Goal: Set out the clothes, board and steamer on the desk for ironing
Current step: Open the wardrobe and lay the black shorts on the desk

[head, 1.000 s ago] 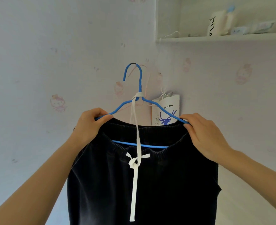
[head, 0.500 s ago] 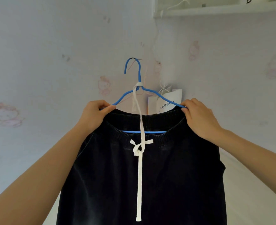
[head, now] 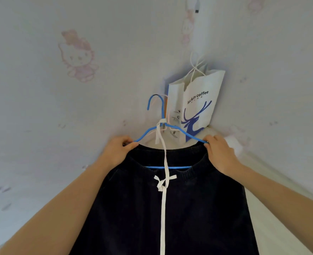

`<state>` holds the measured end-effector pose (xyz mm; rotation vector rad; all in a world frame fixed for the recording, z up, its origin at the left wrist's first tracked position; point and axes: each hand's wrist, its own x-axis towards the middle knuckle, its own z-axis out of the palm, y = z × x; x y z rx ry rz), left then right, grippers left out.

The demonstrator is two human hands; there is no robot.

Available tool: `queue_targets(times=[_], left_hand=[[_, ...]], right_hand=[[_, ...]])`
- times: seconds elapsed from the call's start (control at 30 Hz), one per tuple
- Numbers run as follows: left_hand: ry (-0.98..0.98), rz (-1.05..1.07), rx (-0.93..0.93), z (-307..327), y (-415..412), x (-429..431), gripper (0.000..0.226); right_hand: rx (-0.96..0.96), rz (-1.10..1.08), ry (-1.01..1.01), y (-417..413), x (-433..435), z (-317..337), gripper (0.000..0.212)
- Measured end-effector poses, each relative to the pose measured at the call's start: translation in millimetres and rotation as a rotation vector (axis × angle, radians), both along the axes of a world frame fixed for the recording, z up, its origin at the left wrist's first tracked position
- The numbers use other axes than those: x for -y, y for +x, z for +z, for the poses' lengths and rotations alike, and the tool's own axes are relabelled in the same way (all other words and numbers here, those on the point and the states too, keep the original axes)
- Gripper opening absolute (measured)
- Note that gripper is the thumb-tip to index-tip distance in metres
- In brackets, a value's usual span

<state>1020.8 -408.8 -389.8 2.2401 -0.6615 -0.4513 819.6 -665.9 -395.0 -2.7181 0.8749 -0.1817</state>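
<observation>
A dark navy garment (head: 188, 208) with an elastic waistband hangs from a blue wire hanger (head: 155, 107) in front of me. A long white drawstring (head: 163, 208) is looped over the hanger's neck and falls down the front, tied in a small bow. My left hand (head: 118, 150) pinches the hanger's left shoulder together with the waistband. At the right shoulder my right hand (head: 221, 153) grips the hanger and fabric the same way. No board or steamer is in view.
A white paper coffee bag (head: 198, 103) with a blue deer print hangs by its string handles in the wall corner, just behind the hanger. Pale wallpaper with pink cartoon figures (head: 76, 56) covers both walls. A white cable end (head: 197, 8) dangles at the top.
The view has tilted downward, so the shelf has left the frame and the coffee bag shows in full. The hanger and garment sit lower against the wall; both hands keep their hold.
</observation>
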Motion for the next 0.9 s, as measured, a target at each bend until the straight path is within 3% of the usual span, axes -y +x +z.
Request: queue_targets(times=[0.1, 0.33, 0.6, 0.9], left_hand=[[0.080, -0.070, 0.094, -30, 9, 10, 0.010], [0.227, -0.093, 0.214, -92, 10, 16, 0.016], [0.224, -0.040, 0.132, -118, 5, -27, 0.057], [0.289, 0.010, 0.191, -131, 13, 13, 0.047]], right_hand=[[-0.050, -0.013, -0.023, 6, 7, -26, 0.022], [-0.159, -0.023, -0.024, 7, 16, -78, 0.023], [-0.145, -0.024, 0.018, 11, 25, -100, 0.024], [-0.181, -0.072, 0.069, 19, 49, -107, 0.023]])
